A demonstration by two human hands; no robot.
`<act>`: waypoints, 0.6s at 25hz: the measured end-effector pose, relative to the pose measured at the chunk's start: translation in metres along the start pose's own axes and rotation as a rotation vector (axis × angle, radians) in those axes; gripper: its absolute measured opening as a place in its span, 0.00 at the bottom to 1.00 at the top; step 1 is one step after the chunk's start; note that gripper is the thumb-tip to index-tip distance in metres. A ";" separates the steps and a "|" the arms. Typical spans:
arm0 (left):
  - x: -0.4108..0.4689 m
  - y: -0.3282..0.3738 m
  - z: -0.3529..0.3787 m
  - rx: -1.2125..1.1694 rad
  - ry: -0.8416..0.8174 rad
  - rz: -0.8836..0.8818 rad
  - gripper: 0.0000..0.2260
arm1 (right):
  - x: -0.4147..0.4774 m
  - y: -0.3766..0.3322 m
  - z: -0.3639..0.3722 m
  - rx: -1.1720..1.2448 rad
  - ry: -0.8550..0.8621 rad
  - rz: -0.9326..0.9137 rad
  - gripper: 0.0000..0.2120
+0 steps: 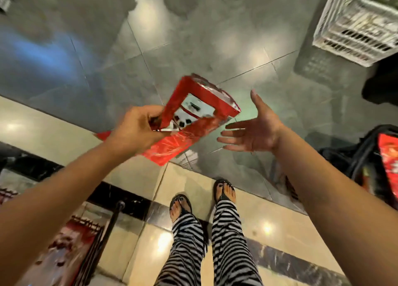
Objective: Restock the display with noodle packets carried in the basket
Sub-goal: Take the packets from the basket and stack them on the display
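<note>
My left hand (135, 130) grips red noodle packets (193, 121) by their left edge, held out over the floor in the middle of the head view, with a white printed panel facing up. My right hand (252, 130) is open just to the right of the packets, fingers spread and pointing left, not touching them. A black basket (366, 156) hangs at my right forearm with another red packet (389, 156) inside. At the lower left, a display rack (71, 242) holds red packets.
A white slatted plastic crate (355, 27) stands on the grey tiled floor at the upper right. My feet in sandals (202, 199) stand on cream tiles with a dark stripe. A dark shape (381, 87) lies at the right edge.
</note>
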State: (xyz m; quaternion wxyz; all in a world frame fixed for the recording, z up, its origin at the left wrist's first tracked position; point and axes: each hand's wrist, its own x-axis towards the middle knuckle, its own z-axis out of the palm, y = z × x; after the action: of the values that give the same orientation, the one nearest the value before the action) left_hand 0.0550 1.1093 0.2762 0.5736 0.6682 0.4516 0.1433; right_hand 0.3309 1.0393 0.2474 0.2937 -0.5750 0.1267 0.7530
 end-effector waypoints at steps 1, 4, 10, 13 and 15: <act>-0.009 0.020 -0.001 0.044 -0.061 0.040 0.10 | -0.017 0.004 0.003 0.003 -0.024 0.012 0.45; -0.023 0.062 0.004 0.098 -0.234 0.084 0.25 | -0.050 0.019 0.003 -0.022 -0.085 0.000 0.26; -0.027 0.107 0.031 0.183 -0.361 0.042 0.32 | -0.084 0.068 -0.053 0.215 -0.283 0.180 0.39; -0.033 0.121 0.068 0.158 -0.371 -0.032 0.20 | -0.099 0.083 -0.080 0.350 -0.347 0.167 0.36; -0.038 0.124 0.093 0.150 -0.296 -0.030 0.23 | -0.111 0.092 -0.102 0.405 -0.338 0.098 0.34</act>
State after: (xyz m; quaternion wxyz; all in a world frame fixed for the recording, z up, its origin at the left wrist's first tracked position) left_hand 0.1542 1.0290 0.3714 0.5844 0.7162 0.3815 0.0010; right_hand 0.3756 0.8793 0.3066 0.3829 -0.3637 0.2516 0.8111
